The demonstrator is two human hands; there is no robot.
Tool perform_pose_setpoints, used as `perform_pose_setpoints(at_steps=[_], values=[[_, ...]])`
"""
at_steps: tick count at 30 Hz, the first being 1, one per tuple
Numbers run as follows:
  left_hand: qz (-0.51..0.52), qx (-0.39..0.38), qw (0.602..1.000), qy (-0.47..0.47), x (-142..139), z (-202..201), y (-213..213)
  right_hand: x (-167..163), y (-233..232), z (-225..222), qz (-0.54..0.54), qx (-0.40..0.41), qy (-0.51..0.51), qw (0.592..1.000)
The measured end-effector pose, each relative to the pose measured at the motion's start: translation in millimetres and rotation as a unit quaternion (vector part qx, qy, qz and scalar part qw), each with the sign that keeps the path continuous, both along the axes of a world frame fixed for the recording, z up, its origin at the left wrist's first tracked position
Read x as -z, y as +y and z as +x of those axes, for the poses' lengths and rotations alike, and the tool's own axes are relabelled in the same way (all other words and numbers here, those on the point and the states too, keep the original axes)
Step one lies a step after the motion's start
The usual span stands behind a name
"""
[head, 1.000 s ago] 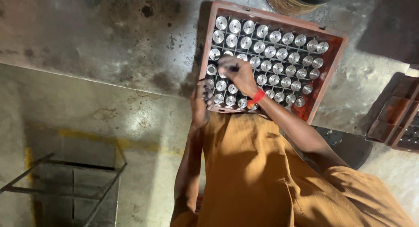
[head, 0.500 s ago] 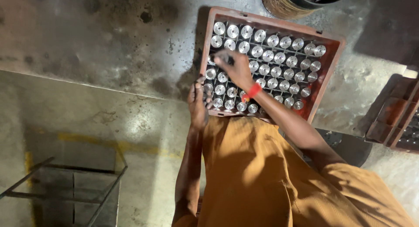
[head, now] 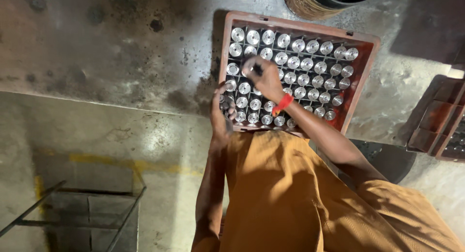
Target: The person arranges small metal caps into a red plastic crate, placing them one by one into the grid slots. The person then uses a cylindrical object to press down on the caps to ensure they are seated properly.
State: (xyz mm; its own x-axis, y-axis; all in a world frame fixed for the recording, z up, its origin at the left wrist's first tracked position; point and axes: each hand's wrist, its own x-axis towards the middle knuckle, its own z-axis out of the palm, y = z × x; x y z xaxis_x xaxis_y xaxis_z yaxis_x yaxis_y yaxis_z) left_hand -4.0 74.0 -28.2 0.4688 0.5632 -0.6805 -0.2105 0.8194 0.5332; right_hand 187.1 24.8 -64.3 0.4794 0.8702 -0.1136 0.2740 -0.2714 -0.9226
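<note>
The right hand (head: 261, 77), marked by a red wristband (head: 282, 103), reaches into the red crate (head: 361, 77) and closes its fingers around a shiny metal cylinder (head: 255, 70) left of the crate's middle. The left hand (head: 222, 114) grips the crate's near-left edge; what its fingers pinch cannot be told. The cylinders stand packed in their cells, so a slipping grip would likely drop one onto its neighbours, denting them, or snag it against the divider.
</note>
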Motion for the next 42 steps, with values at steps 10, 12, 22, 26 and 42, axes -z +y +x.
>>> perform_pose_setpoints(at_steps=[10,12,22,26,42], values=[[0.048,-0.017,0.999,0.011,32,-11,-5,-8,48,16,0.014,0.004,-0.335,0.942],[0.046,-0.017,0.999,0.008,34,-11,-7,-8,59,16,-0.069,0.001,-0.306,0.949],[0.103,0.075,0.992,-0.022,-14,3,7,-27,19,4,0.016,-0.059,0.036,0.997],[0.076,0.111,0.990,-0.041,-14,8,3,-27,-7,-9,-0.069,-0.140,0.374,0.914],[-0.108,-0.021,0.983,-0.146,34,-7,-17,-19,86,42,-0.025,0.069,-0.275,0.959]])
